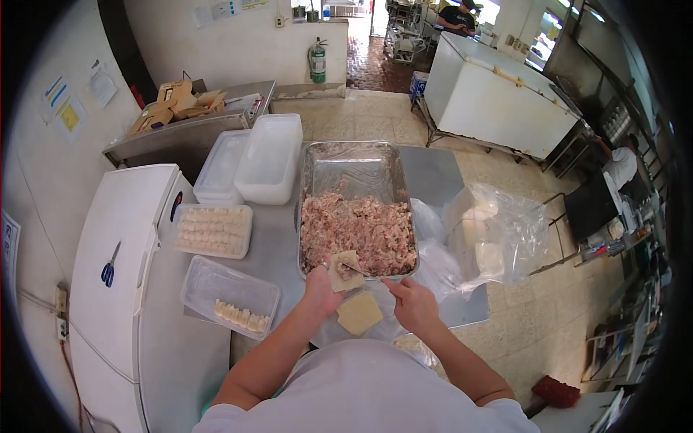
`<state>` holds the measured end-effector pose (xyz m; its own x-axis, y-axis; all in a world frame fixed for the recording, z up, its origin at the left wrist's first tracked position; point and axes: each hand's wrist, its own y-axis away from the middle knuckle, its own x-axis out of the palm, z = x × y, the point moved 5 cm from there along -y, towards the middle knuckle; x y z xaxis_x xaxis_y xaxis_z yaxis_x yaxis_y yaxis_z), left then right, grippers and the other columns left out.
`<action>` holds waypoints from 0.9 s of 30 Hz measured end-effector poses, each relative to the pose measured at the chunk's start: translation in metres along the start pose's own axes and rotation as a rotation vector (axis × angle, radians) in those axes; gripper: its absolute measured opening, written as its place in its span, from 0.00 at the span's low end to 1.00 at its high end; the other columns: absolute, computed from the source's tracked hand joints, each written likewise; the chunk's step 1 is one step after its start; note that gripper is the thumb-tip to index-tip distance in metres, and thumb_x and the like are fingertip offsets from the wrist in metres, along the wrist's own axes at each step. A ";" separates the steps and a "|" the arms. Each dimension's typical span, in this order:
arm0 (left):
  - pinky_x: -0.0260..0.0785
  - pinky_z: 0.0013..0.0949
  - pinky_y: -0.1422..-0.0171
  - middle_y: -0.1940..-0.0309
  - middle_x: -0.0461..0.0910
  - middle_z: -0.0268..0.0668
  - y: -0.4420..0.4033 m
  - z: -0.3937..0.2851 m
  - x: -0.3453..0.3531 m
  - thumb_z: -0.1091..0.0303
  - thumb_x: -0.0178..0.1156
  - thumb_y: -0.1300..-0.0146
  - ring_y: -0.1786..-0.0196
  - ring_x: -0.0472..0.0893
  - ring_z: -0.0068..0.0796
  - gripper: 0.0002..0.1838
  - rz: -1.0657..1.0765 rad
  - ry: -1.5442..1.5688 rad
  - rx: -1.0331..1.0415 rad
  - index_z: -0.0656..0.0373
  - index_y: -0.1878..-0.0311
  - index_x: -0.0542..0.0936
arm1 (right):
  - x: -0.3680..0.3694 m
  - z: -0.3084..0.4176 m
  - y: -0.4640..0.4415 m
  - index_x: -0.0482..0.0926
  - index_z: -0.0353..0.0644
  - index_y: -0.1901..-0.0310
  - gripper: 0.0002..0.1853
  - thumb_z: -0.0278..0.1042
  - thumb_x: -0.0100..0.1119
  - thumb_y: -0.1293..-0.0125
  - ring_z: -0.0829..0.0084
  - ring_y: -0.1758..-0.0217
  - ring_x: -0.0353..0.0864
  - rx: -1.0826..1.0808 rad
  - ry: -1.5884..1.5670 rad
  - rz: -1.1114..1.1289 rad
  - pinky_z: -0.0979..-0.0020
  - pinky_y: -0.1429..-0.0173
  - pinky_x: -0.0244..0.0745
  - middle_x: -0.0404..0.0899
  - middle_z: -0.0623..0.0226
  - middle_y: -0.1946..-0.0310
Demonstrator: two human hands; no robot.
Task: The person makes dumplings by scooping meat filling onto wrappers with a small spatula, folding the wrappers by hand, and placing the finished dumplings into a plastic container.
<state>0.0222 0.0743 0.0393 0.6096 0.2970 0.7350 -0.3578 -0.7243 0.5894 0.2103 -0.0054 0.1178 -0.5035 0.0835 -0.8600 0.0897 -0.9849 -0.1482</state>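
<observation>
My left hand (320,291) holds a square dumpling wrapper (345,283) with a small lump of meat filling on it. In my right hand (413,306) is a thin metal spreader (354,269), its tip touching the filling on the wrapper. Both hands are at the near edge of a deep metal tray (354,172), whose near part is full of pinkish minced meat (357,229). Just below my hands lies a stack of pale square wrappers (360,313). The spreader's handle is mostly hidden by my fingers.
Left of the tray, a plastic container (204,280) holds one row of dumplings (242,316), and another is packed with dumplings (213,229). More plastic boxes (268,159) stand behind. Bagged wrapper blocks (482,231) sit right. A person (458,17) is beyond the white freezer (491,94).
</observation>
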 end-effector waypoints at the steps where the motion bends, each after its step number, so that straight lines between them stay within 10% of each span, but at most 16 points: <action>1: 0.70 0.60 0.29 0.39 0.79 0.47 0.005 0.000 0.005 0.49 0.39 0.16 0.36 0.78 0.51 0.27 -0.022 -0.005 0.008 0.62 0.35 0.74 | 0.000 0.000 0.000 0.87 0.57 0.43 0.21 0.24 0.60 0.34 0.54 0.66 0.83 0.005 0.011 -0.001 0.55 0.62 0.78 0.80 0.63 0.66; 9: 0.74 0.48 0.29 0.41 0.81 0.47 0.010 0.001 0.004 0.47 0.39 0.16 0.38 0.81 0.45 0.29 -0.037 -0.050 0.025 0.64 0.34 0.74 | -0.008 -0.009 -0.003 0.87 0.53 0.44 0.20 0.22 0.60 0.34 0.56 0.63 0.85 0.114 -0.099 -0.109 0.58 0.59 0.80 0.84 0.62 0.63; 27: 0.70 0.56 0.28 0.39 0.80 0.43 -0.018 0.017 -0.007 0.48 0.36 0.16 0.38 0.80 0.51 0.28 -0.001 -0.033 -0.151 0.61 0.36 0.74 | 0.003 -0.033 0.001 0.86 0.53 0.44 0.19 0.25 0.58 0.35 0.52 0.64 0.85 0.103 0.019 -0.102 0.53 0.61 0.79 0.82 0.60 0.66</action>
<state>0.0362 0.0746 0.0176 0.6324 0.2751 0.7241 -0.4575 -0.6217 0.6358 0.2369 -0.0010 0.0988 -0.4889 0.1864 -0.8522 -0.0501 -0.9813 -0.1858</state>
